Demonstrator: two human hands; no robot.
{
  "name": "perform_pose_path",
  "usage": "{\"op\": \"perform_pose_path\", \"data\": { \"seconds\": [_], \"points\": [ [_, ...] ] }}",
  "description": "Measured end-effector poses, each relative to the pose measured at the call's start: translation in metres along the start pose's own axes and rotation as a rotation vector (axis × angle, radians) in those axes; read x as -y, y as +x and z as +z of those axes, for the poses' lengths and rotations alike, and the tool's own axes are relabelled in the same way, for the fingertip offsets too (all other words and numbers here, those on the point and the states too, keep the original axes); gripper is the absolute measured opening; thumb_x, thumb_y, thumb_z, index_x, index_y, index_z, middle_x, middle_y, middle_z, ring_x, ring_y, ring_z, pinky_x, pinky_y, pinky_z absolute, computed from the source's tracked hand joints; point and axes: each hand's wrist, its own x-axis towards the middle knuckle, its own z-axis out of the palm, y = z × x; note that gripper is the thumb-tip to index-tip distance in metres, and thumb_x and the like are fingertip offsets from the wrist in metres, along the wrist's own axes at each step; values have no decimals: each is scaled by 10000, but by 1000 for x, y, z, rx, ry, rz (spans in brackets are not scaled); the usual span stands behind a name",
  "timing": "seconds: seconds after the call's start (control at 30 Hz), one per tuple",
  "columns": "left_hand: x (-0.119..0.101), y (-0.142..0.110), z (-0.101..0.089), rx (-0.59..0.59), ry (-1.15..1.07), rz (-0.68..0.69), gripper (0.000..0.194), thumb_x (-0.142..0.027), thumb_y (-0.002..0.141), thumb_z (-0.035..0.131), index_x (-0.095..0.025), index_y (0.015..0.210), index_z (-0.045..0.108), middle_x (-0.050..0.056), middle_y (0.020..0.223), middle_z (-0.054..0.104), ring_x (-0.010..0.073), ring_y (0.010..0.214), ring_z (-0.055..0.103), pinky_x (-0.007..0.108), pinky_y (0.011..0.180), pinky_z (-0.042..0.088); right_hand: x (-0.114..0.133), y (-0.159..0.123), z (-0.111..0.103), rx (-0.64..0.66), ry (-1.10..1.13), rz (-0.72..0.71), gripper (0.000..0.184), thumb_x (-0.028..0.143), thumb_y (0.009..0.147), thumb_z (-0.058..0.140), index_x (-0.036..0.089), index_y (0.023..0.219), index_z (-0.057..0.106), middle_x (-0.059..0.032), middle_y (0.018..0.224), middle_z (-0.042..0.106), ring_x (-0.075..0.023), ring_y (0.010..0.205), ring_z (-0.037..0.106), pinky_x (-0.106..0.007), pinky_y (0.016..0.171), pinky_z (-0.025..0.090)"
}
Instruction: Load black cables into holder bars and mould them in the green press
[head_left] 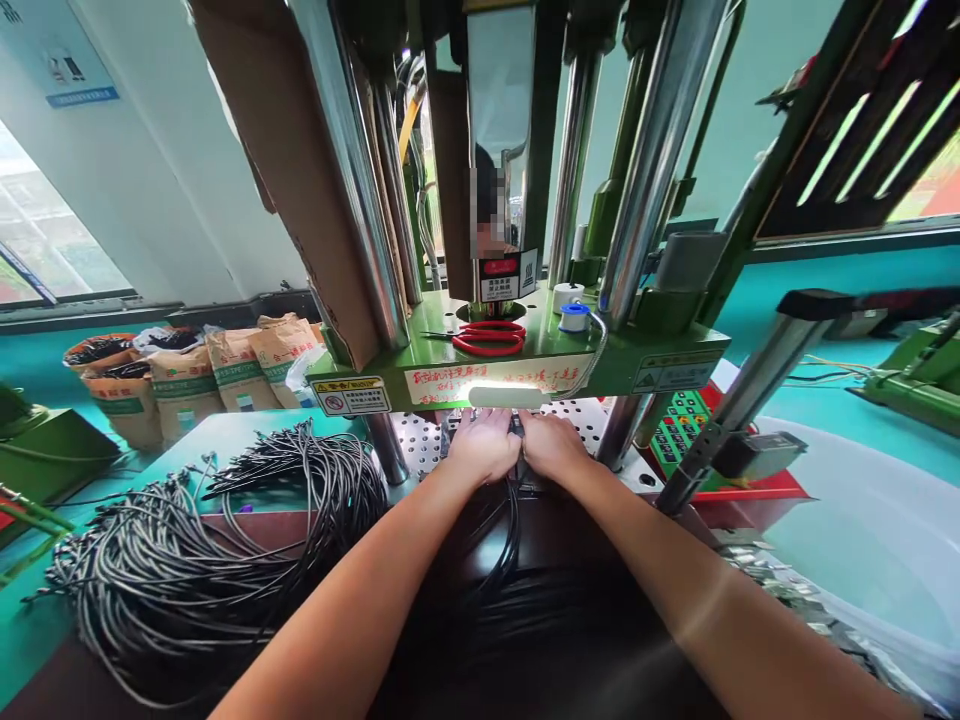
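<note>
Both hands reach under the green upper block of a press, side by side over its lower plate. My left hand lies with fingers stretched forward; the tips are partly hidden below a bright lamp. Close beside it, my right hand is closed, fingers curled under, and whatever it grips is hidden. Several black cables run from between the hands toward me over a dark surface. Their far ends are hidden by the hands. A perforated metal plate shows around the hands.
A large bundle of black cables lies at left. Red-handled pliers and a blue-and-white spool rest on the block. Shiny steel columns flank the hands. At right are a button panel, metal parts and a white tub.
</note>
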Motion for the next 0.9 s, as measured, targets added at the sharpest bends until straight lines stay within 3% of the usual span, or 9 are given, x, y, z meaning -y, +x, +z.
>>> {"op": "perform_pose_path", "data": {
  "seconds": [0.13, 0.2, 0.33, 0.73, 0.9],
  "points": [
    [6, -10, -5, -27, 21, -16, 516, -283, 886, 298, -172, 1381, 397, 57, 1455, 405, 211, 1344, 337, 449, 1144, 175, -3, -6, -5, -115, 39, -21, 388, 309, 951, 405, 114, 1256, 544, -180, 1239, 564, -283, 1169, 489, -403, 964, 360],
    [8, -19, -4, -57, 39, -46, 522, -275, 895, 283, -133, 1388, 385, 84, 1472, 372, 222, 1362, 304, 454, 1151, 142, -1, -10, -4, -150, 65, -72, 422, 332, 961, 371, 128, 1302, 514, -164, 1340, 497, -262, 1254, 408, -373, 1030, 296],
    [9, -29, 1, -57, 55, -108, 526, -285, 904, 272, -82, 1369, 410, 123, 1465, 370, 253, 1368, 297, 492, 1141, 154, 7, -13, 4, -137, 109, -177, 431, 337, 955, 377, 165, 1333, 493, -112, 1386, 479, -209, 1276, 390, -333, 1072, 251],
    [16, -10, 11, -38, -8, -196, 518, -310, 907, 264, -189, 1399, 371, 45, 1488, 349, 241, 1384, 257, 503, 1147, 123, 12, 3, 20, -119, 155, -110, 440, 339, 971, 310, 181, 1345, 480, -125, 1360, 490, -260, 1275, 386, -414, 1078, 238],
    [17, -5, 3, -11, -28, -213, 500, -326, 917, 253, -184, 1371, 409, 73, 1463, 388, 266, 1354, 324, 565, 1101, 214, 16, 5, 8, -132, 201, -90, 370, 345, 946, 454, 165, 1259, 529, -113, 1311, 522, -268, 1233, 443, -503, 1041, 306]
  ]
}}
